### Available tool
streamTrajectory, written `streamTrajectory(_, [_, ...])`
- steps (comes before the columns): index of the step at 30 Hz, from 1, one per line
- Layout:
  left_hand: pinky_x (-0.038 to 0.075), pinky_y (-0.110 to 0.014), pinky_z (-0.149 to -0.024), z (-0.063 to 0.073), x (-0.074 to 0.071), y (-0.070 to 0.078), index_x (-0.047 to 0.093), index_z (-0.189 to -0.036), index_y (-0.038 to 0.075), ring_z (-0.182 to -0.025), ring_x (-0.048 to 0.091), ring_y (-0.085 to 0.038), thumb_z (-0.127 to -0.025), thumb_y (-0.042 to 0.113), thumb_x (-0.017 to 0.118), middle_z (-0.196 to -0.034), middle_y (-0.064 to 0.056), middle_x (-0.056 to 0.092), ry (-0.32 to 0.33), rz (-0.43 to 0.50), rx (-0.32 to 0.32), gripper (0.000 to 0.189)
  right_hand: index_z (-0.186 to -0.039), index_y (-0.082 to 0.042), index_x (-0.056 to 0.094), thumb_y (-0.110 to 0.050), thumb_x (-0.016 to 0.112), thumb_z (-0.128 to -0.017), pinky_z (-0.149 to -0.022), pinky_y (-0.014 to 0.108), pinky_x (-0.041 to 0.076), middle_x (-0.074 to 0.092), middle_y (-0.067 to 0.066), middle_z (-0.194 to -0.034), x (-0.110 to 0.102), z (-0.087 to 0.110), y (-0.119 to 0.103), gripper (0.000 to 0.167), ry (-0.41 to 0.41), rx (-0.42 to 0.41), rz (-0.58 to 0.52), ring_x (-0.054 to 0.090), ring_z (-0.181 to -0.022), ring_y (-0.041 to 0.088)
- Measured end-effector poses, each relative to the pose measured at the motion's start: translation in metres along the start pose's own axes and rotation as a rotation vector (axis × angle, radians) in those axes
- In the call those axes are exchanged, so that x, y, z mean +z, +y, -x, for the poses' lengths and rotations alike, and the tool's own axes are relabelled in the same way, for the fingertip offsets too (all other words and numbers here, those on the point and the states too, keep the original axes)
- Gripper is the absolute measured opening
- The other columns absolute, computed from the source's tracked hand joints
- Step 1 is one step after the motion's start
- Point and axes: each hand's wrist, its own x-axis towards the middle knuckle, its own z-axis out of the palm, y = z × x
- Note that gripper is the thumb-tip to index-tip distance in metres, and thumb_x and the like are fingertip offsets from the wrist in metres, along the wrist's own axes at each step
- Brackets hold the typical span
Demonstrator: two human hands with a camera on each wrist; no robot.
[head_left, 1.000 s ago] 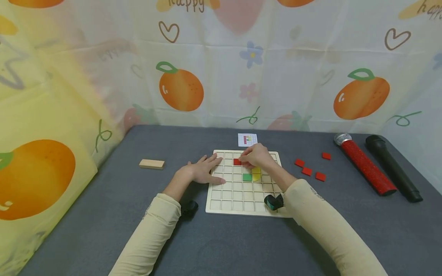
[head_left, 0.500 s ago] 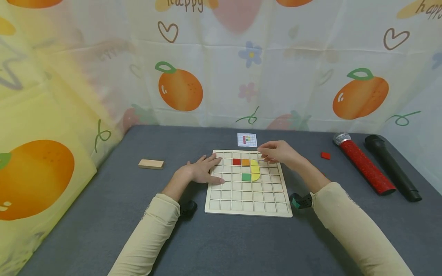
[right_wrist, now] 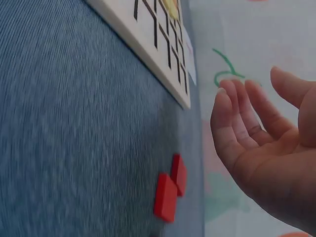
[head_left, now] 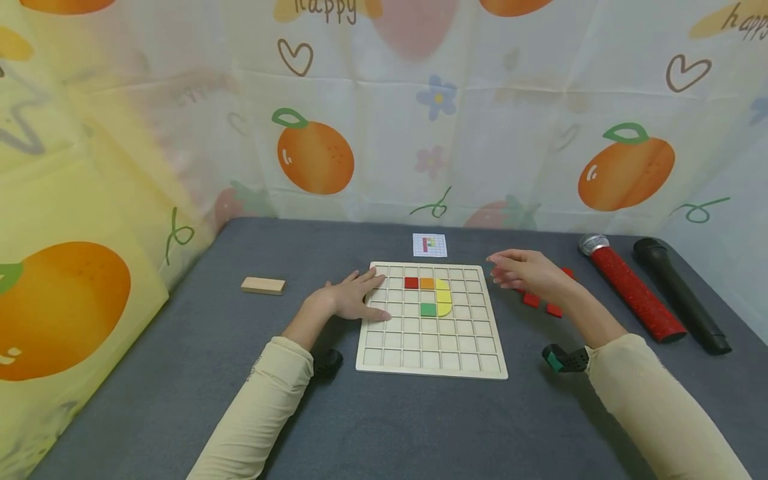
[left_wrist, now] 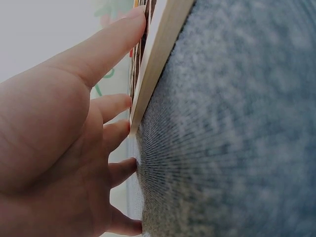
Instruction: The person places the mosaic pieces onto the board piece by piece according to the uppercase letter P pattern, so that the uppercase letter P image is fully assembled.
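Observation:
A wooden grid board point(head_left: 432, 363) lies flat on the dark table. In its cells sit a red tile point(head_left: 411, 283), an orange tile point(head_left: 427, 284), yellow pieces point(head_left: 443, 297) and a green tile point(head_left: 428, 310). My left hand point(head_left: 351, 298) rests with spread fingers on the board's left edge; the left wrist view shows the thumb point(left_wrist: 113, 42) over the rim and two fingertips down on the cloth. My right hand point(head_left: 531, 272) hovers right of the board, over loose red tiles point(head_left: 531, 299). Its fingers are loosely bent and hold nothing in the right wrist view.
A small pattern card point(head_left: 429, 245) lies behind the board. To the left is a wooden block point(head_left: 263, 286). A red microphone point(head_left: 636, 290) and a black microphone point(head_left: 684, 297) lie at the right. A printed fruit curtain point(head_left: 384, 133) hangs behind the table.
My right hand has moved from over the board to the right, above the loose red tiles. An orange tile and the upper yellow piece, hidden earlier, now show. The left hand stays put.

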Motion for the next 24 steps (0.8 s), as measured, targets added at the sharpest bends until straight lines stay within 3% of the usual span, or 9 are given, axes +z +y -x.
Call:
streamTrajectory(11, [0.003, -0.07, -0.102, 0.001, 0.0, 0.001, 0.014, -0.155, 0.023, -0.144, 0.0, -0.03, -0.088, 0.059, 0.056, -0.159, 0.001, 0.001, 0.002, 0.001, 0.004, 0.087, -0.14, 0.008, 0.037, -0.036, 0.047, -0.101, -0.09, 0.033, 0.048, 0.051, 0.029, -0.127, -0.021, 0.021, 0.02, 0.06, 0.042, 0.011, 0.03, 0.056, -0.111, 0.03])
streamTrajectory(20, [0.003, -0.07, -0.102, 0.0, 0.0, 0.0, 0.015, -0.155, 0.023, -0.144, 0.0, -0.029, -0.088, 0.059, 0.056, -0.16, 0.001, 0.001, 0.007, 0.001, 0.005, 0.087, -0.139, 0.009, 0.039, -0.036, 0.048, -0.101, -0.088, 0.032, 0.049, 0.049, 0.03, -0.129, -0.037, 0.034, 0.043, 0.06, 0.115, -0.002, 0.096, 0.051, -0.116, 0.037])
streamTrajectory(24, [0.003, -0.07, -0.102, 0.0, 0.0, -0.001, 0.014, -0.155, 0.024, -0.144, 0.0, -0.029, -0.088, 0.06, 0.056, -0.16, 0.001, 0.001, 0.005, 0.004, 0.008, 0.087, -0.139, 0.01, 0.038, -0.032, 0.046, -0.102, -0.087, 0.029, 0.049, 0.047, 0.032, -0.132, -0.043, 0.04, 0.05, 0.056, 0.104, -0.018, 0.129, 0.052, -0.116, 0.035])
